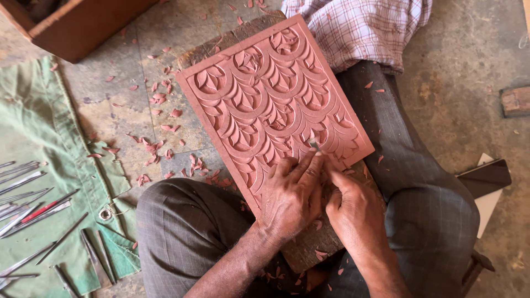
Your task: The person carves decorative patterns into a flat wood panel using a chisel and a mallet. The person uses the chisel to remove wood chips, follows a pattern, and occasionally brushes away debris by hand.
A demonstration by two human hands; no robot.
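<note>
Bare stone flooring, dusty and strewn with reddish wood chips [160, 99], spreads out under me where I sit with my legs folded in grey trousers [430, 209]. Across my lap rests a thick rough wooden block [232, 38], and on top of it lies the carved panel [270, 94], a reddish rectangular board cut with overlapping arches and leaf shapes, running from near me toward the far side at a slant.

My left hand [290, 193] presses flat on the near edge of the panel, fingers stretched forward and bunched around the shaft of a small chisel [314, 144], whose metal tip shows just past my fingertips, touching the carving near the panel's near right corner. My right hand [356, 212] sits just beside the left, closed into a loose fist at the panel's edge (what it grips is hidden behind the knuckles, so I cannot tell).

On the left lies a green cloth [38, 127] with a spread of slim metal carving tools [33, 209] on it, one with a red handle. A wooden box [83, 25] stands at the far left, and a checked cloth [359, 27] lies at the far end of the block. A dark flat slab [486, 176] lies on the floor to my right.
</note>
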